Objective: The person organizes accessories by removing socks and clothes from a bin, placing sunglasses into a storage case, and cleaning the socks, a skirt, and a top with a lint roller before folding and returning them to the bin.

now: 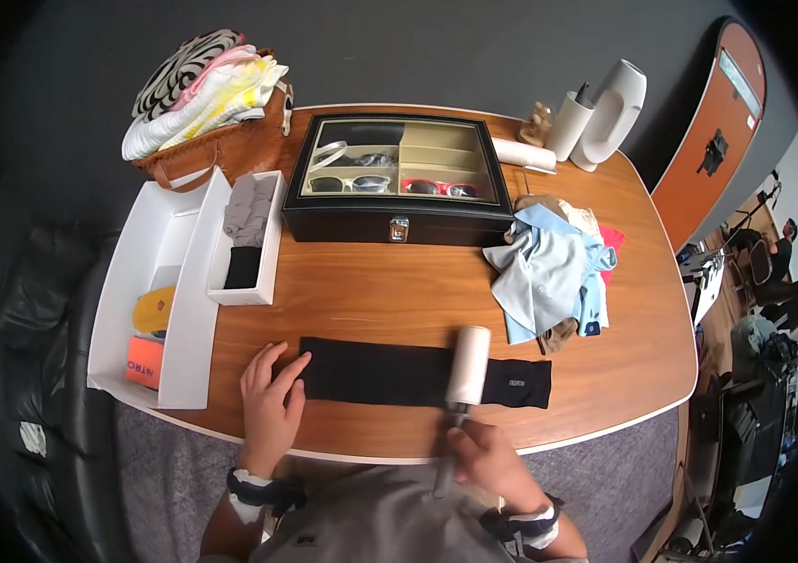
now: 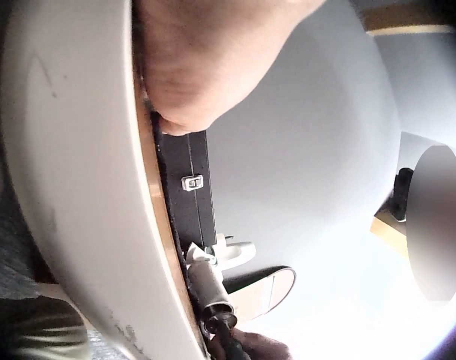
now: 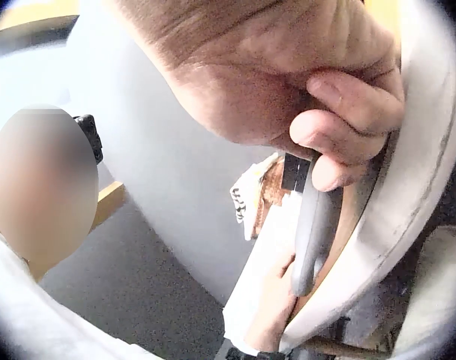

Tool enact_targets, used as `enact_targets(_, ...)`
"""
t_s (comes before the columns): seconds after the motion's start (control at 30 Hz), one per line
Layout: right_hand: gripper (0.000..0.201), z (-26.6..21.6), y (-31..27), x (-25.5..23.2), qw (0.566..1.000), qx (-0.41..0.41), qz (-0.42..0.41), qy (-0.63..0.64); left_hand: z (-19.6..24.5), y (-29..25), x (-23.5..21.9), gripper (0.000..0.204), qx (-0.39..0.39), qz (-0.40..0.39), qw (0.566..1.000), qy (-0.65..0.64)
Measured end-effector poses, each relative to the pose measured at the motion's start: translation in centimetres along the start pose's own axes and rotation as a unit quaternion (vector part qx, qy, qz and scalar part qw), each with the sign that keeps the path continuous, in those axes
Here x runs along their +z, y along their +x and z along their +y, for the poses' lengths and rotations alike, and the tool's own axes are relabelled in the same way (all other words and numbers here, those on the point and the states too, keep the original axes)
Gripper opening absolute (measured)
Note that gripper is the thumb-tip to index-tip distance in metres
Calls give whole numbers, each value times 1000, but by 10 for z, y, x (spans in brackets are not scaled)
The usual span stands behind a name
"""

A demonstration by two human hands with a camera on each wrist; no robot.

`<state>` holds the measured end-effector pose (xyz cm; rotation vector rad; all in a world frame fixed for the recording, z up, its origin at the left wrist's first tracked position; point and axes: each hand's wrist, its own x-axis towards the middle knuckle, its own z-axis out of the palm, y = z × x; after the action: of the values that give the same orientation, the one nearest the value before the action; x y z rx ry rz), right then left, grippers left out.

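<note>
A long black strip of cloth (image 1: 380, 371) with small pale lettering near its right end lies flat along the table's front. My left hand (image 1: 270, 408) rests at the cloth's left end, fingers loosely spread and fingertips at its edge. In my right hand (image 1: 495, 462) is a lint roller (image 1: 468, 366), gripped by its grey handle (image 3: 310, 244). The white roller head overlaps the cloth near its right end, pointing away from me. The right wrist view shows several fingers curled round the handle.
A black glasses case (image 1: 338, 223) stands behind the cloth. To the left are a white box (image 1: 188, 361) and a smaller sock box (image 1: 241, 296). Folded light blue clothes (image 1: 549, 267) lie at right. Behind them are a paper roll (image 1: 523, 156) and a white bottle-shaped appliance (image 1: 610, 117).
</note>
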<state>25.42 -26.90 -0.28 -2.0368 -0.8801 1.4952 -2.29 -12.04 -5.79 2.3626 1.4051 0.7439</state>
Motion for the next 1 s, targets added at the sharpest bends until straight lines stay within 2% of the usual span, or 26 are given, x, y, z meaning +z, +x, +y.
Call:
enact_targets(0.03, 39, 7, -2, -5, 999, -23, 21, 15, 0, 0, 0, 38, 0, 0, 1000, 1)
enact_targets(0.13, 38, 33, -2, -21, 997, -24, 64, 42, 0, 0, 0, 38, 3, -2, 1000, 8)
enact_targets(0.27, 35, 51, -9, -39, 982, -21, 117, 147, 0, 0, 1, 38, 5, 1, 1000, 6)
enact_targets(0.43, 34, 59, -16, -50, 971, -22, 198, 132, 0, 0, 1, 37, 0, 3, 1000, 6)
enact_targets(0.53, 34, 51, -18, -44, 964, -46, 216, 150, -2, -1, -1, 42, 13, -5, 1000, 14)
enact_targets(0.63, 33, 45, -6, -20, 966, -117, 159, 169, -3, 0, 3, 52, -15, 12, 1000, -14)
enact_targets(0.73, 34, 19, 2, 6, 984, -164, 65, 32, -6, -2, 1, 60, -29, -1, 999, -34)
enact_targets(0.8, 33, -8, 5, 30, 987, -158, -25, 31, -5, -2, 0, 62, -29, 2, 999, -45)
enact_targets(0.87, 34, -16, 15, 60, 979, -161, -117, 40, -6, -1, 1, 63, -27, 6, 998, -57)
enact_targets(0.97, 35, -41, 24, 86, 959, -185, -213, -9, -8, -2, 1, 67, -33, 9, 997, -73)
enact_targets(1.0, 35, -45, 27, 93, 957, -200, -208, -15, -9, -3, 1, 68, -36, 13, 996, -78)
